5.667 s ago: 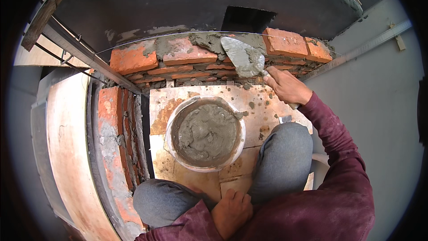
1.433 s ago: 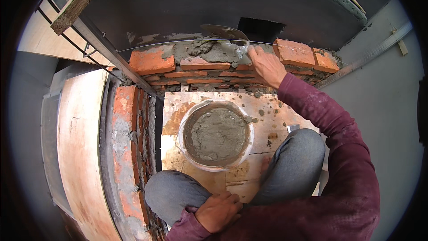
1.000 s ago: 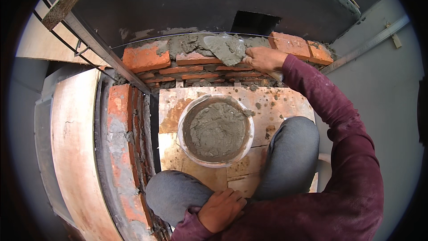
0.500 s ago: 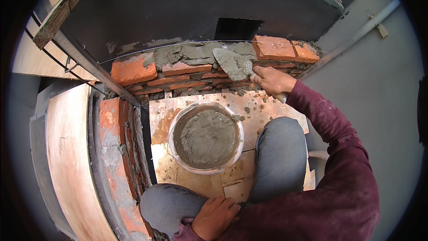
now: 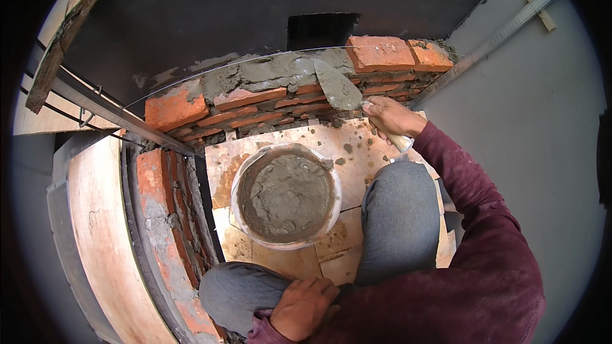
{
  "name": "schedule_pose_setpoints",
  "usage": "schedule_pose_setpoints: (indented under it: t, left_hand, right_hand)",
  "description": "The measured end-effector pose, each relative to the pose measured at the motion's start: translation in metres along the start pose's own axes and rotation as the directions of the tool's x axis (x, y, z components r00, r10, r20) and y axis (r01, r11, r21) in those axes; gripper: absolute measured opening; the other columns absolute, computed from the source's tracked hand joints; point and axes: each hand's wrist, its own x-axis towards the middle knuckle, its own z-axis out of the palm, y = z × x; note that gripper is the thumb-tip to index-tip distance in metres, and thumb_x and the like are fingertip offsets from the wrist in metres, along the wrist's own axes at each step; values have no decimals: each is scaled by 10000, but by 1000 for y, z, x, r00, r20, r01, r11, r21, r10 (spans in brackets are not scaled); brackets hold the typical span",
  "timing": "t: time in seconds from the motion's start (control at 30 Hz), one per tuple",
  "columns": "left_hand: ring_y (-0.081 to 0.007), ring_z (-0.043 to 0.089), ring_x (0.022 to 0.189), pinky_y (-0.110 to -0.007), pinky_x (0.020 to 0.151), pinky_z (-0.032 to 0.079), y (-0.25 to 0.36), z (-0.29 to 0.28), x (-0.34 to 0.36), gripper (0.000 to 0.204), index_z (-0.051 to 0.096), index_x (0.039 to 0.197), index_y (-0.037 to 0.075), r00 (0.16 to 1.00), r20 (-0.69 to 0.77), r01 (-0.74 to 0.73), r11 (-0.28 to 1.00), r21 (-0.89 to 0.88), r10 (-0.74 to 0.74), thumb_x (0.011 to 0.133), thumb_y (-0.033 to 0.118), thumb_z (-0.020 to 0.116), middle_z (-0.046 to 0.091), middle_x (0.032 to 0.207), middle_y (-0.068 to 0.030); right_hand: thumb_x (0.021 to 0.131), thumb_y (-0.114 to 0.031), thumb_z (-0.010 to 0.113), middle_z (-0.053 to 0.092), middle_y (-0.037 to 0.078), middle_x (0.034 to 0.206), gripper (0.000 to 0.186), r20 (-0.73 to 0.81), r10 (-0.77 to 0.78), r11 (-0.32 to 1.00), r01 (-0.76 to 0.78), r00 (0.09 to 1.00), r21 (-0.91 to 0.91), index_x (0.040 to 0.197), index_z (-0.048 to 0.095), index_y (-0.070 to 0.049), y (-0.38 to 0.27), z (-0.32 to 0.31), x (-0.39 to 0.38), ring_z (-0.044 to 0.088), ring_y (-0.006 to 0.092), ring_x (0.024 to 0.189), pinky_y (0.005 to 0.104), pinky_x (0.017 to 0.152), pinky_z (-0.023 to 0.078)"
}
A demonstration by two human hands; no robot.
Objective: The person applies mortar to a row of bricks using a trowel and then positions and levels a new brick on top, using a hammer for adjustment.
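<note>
My right hand [image 5: 392,116] is closed around the pale handle of a trowel [image 5: 339,89]. Its mortar-smeared blade tilts over the front edge of the brick wall [image 5: 252,99], with the tip at the mortar bed [image 5: 261,71] on top. Left of that bed sits an orange brick [image 5: 175,108]; on its right are two more bricks [image 5: 381,54]. A white bucket [image 5: 237,200] of wet grey mortar [image 5: 287,197] stands between the wall and my knees. My left hand [image 5: 305,308] rests on my left thigh, holding nothing, its fingers lying loosely bent.
A thin string [image 5: 210,65] stretches along the wall top between metal straightedges at left [image 5: 121,111] and right [image 5: 491,44]. Boards [image 5: 325,146] with mortar crumbs lie under the bucket. A lower brick wall [image 5: 156,204] and a plywood sheet [image 5: 95,216] are at left.
The trowel has turned, its handle swinging toward me and its blade pointing more away. The view has shifted slightly, moving the wall and bucket left and up. My left hand stays on my thigh.
</note>
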Motion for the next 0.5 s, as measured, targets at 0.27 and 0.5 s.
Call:
schedule_pose_setpoints:
  t: [0.27, 0.5]
  left_hand:
    - [-271, 589, 1051, -404, 915, 469, -2, 9, -10, 333, 659, 1121, 100, 999, -17, 42, 999, -21, -42, 854, 297, 690, 624, 1066, -65]
    - [-226, 568, 1023, -379, 848, 470, 6, 13, 1, 288, 636, 1002, 103, 1000, 10, -19, 996, 89, 18, 804, 291, 725, 596, 1058, -44]
  right_hand:
    - [1024, -396, 488, 641, 232, 899, 503, 90, -317, 729, 303, 944, -614, 1267, 521, 43, 36, -9, -34, 657, 365, 898, 462, 811, 515]
    - [924, -172, 564, 649, 175, 716, 177, 472, -278, 83, 511, 836, -856, 946, 571, 3, -105, 30, -72, 671, 362, 696, 442, 661, 539]
